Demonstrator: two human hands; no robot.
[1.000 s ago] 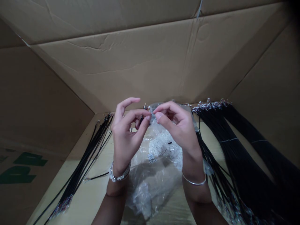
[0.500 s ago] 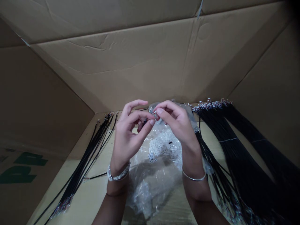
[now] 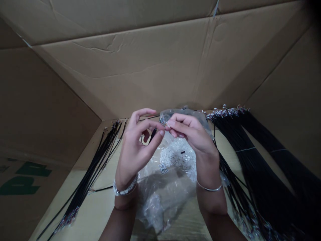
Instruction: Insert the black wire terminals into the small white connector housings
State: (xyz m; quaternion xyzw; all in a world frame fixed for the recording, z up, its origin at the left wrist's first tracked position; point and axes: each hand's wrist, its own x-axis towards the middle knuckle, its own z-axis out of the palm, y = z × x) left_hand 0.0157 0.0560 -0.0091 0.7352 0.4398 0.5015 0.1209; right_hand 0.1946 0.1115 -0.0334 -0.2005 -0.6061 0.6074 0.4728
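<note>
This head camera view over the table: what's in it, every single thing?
Cardboard walls: three sides, brown, around the table
Green print: one patch, green, left wall
Table: one, pale, below
Left cable bundle: one, black, left
Right cable bundles: several, black, right
Loose cable: one, black, by left wrist
Clear plastic: at least one bag, centre
Loose white pieces: many, white, at the bag
Short black piece: one, black, over them
Label: one, pale, on the bag
Held cable: one, black, at left hand
Tiny white part: one, white, right fingertips
Bracelets: both wrists, white and silvery
Hands: two, bare, centre; left, right
</note>
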